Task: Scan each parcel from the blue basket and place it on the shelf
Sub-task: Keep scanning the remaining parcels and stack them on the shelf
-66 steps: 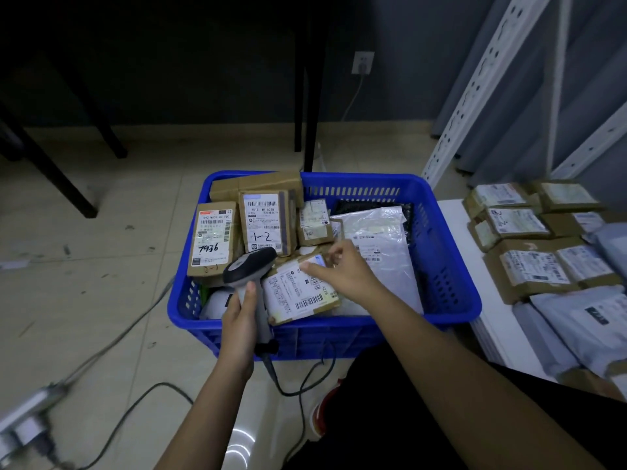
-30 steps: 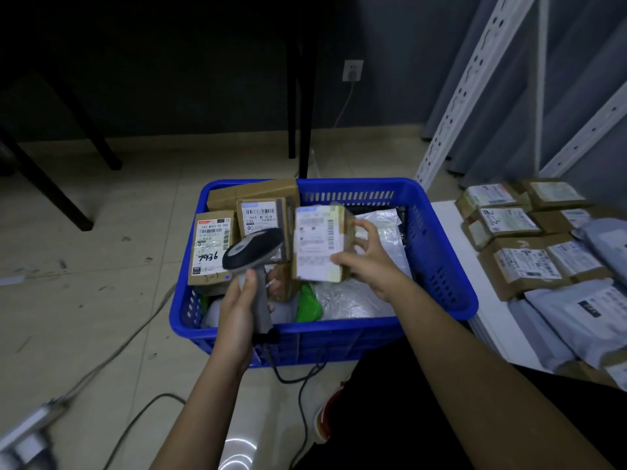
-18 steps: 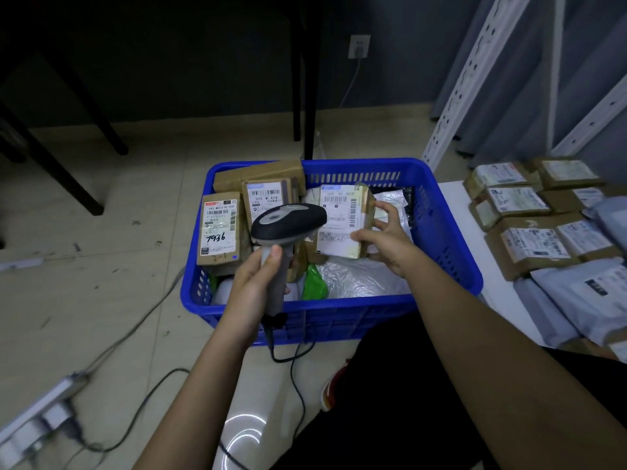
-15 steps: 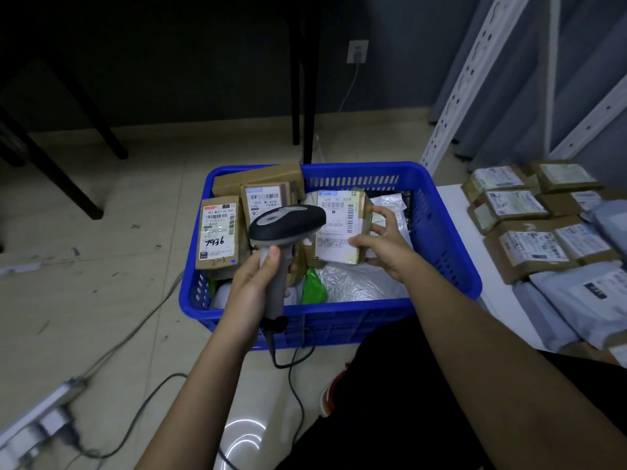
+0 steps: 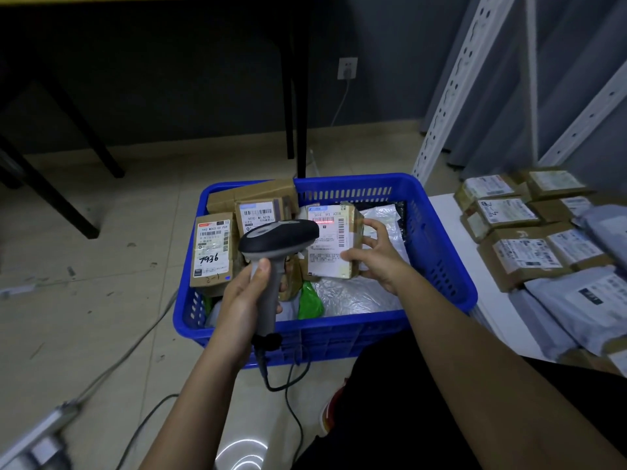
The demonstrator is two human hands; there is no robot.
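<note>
Parcel (image 5: 330, 240) and scanner (image 5: 278, 237) sit face to face over the blue basket (image 5: 441, 252), and that pairing is what your next move turns on. Your right hand (image 5: 373, 256) pinches the small cardboard parcel by its right edge, thumb on the label side and fingers curled behind, holding it upright with its long axis vertical and the label turned toward you. Your left hand (image 5: 247, 293) is wrapped round the scanner's grip, the head pointing right at the label, just beside it and a little lower than its top. A red line of light lies across the barcode near the top of the label, so the scan looks to be in hand right now.

From here the shelf (image 5: 458, 239) lies to your right, just beyond the basket's right wall, with scanned parcels (image 5: 529, 256) already laid flat on it. Your right hand is the nearer one and already has the parcel, so I judge the placing is its job: swing right over the basket rim and lay the parcel down, label up. The left hand need only keep the scanner clear. More parcels wait in the basket's left half.
</note>
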